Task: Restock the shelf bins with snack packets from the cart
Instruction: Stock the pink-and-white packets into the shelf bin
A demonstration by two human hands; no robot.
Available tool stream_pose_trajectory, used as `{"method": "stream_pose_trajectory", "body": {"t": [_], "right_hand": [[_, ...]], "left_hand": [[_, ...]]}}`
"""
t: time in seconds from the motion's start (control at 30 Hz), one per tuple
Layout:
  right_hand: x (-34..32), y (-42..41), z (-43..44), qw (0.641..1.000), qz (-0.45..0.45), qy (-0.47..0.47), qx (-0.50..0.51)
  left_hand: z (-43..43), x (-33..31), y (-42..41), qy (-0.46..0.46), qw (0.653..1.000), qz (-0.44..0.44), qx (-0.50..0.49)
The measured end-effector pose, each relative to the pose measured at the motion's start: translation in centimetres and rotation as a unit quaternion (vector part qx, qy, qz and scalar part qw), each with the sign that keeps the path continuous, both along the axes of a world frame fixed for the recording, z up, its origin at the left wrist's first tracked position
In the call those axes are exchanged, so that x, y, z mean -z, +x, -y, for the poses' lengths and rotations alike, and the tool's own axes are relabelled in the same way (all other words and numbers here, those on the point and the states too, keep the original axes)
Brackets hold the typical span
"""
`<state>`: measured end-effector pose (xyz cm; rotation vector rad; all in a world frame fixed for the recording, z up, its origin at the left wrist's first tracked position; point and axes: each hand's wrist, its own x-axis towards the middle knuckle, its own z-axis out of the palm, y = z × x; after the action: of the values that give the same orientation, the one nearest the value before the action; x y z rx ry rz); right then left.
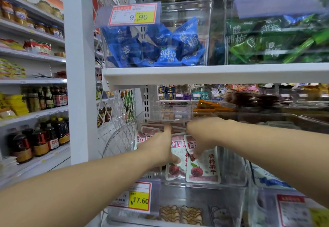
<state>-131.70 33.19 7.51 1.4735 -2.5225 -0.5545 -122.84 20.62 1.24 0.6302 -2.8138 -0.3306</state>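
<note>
Both my hands reach into a clear plastic shelf bin on the middle shelf. The bin holds several white and pink snack packets printed with red berries. My left hand holds the left packets, forefinger stretched over their tops and thumb pressed on a packet front. My right hand curls over the top of the front packets, fingertips on the packet face. The cart is out of view.
Above, a white shelf carries a clear bin of blue packets and one of green packets. Below are bins with yellow price tags. Bottles line the shelves at left. A wire mesh panel stands beside the bin.
</note>
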Motion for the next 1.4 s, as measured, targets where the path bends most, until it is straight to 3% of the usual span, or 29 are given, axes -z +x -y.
{"method": "stream_pose_trajectory", "body": {"t": [0.73,0.93,1.2,1.4], "right_hand": [[0.0,0.0,-0.4,1.000,-0.003,-0.020,-0.007],[0.2,0.0,-0.3,0.999,-0.009,-0.026,-0.021],[-0.1,-0.3,-0.6,1.000,-0.009,-0.020,-0.010],[-0.2,-0.6,-0.8,1.000,-0.009,-0.021,-0.001]], "left_hand": [[1.1,-1.7,1.4,0.075,0.996,-0.027,0.047],[0.2,-1.4,1.2,0.034,0.998,-0.012,0.051],[1.2,-1.5,1.2,0.061,0.996,-0.031,0.060],[2.3,-1.9,1.5,0.063,0.995,0.004,0.076]]}}
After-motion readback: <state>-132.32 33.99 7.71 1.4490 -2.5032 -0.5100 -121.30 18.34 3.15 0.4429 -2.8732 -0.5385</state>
